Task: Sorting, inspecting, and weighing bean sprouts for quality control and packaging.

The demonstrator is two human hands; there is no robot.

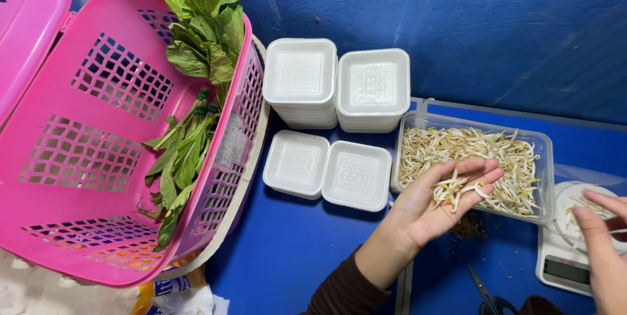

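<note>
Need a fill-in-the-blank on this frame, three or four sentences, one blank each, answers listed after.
1. The left hand, palm up, holds a small heap of pale ____.
2. The clear rectangular plastic tub of sprouts sits on a ____ surface.
3. The leafy green vegetables lie in a ____ plastic lattice basket.
4. The right hand reaches over the white digital ____.

Missing words: bean sprouts; blue; pink; scale
</note>
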